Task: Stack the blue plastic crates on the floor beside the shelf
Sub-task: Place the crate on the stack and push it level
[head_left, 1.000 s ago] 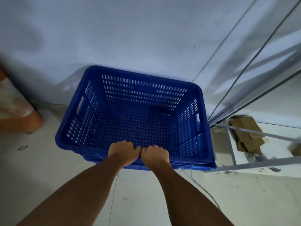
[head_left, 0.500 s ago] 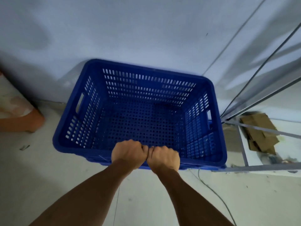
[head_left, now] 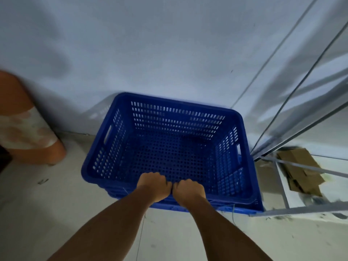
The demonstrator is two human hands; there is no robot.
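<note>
A blue perforated plastic crate (head_left: 116,140) sits against the white wall, left of a metal shelf frame (head_left: 282,161). Beneath it the rim of a second blue crate (head_left: 244,208) shows at the near right, so the top one rests nested on it. My left hand (head_left: 153,185) and my right hand (head_left: 189,192) are side by side, both closed over the middle of the top crate's near rim. The crate is empty inside.
An orange and white rounded object (head_left: 28,129) stands on the floor at the left by the wall. Flattened cardboard (head_left: 301,172) lies on the shelf's bottom level at the right. A thin cable (head_left: 233,213) trails on the pale floor.
The crate now appears lower and farther from me, settled on the crate below. Both hands keep the same hold on the near rim. The view has shifted.
</note>
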